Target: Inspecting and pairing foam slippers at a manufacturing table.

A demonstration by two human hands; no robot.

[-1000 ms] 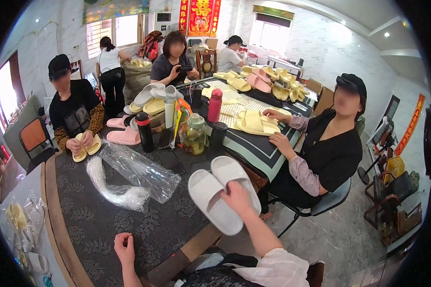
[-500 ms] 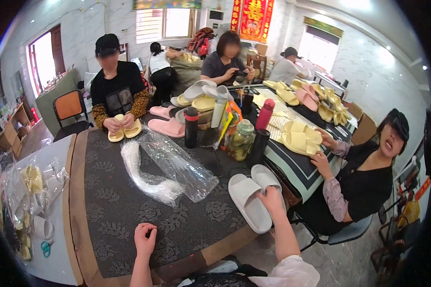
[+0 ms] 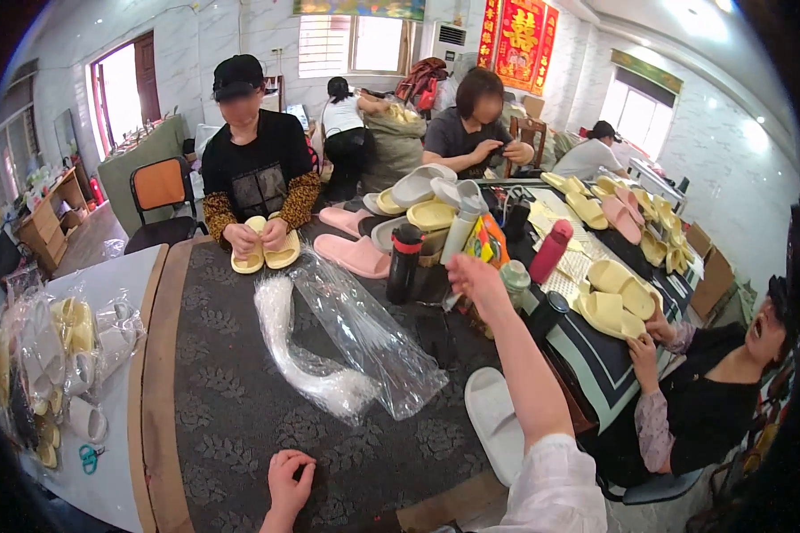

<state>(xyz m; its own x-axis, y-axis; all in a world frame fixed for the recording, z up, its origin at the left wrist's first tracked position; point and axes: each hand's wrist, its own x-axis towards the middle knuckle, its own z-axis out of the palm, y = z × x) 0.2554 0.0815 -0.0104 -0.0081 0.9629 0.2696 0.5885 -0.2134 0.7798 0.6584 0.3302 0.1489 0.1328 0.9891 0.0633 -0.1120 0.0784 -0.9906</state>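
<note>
My left hand (image 3: 290,480) rests on the dark floral tablecloth (image 3: 231,391) near the front edge, fingers loosely bent, thumb apart, nothing in it. My right arm stretches across the table; its hand (image 3: 476,282) hangs in front of a colourful package (image 3: 484,240) and a glass jar (image 3: 514,277), fingers apart and apparently holding nothing. Under that arm lies a white slipper (image 3: 493,417); its mate is hidden by my forearm. Left of my right hand stands a black flask with a red collar (image 3: 404,262). Clear plastic bags (image 3: 378,342) and a white bundle of plastic (image 3: 307,373) lie mid-table.
Across the table a co-worker holds yellow slippers (image 3: 265,249). Another at right handles yellow slippers (image 3: 615,302). Pink slippers (image 3: 354,253), a red bottle (image 3: 552,251) and a dark flask (image 3: 547,315) stand around. At left are bagged slippers (image 3: 62,346) and teal scissors (image 3: 90,457).
My right hand has let go of the white slippers and moved up and forward toward the bottles and package. The view has shifted left; my left hand stays on the tablecloth.
</note>
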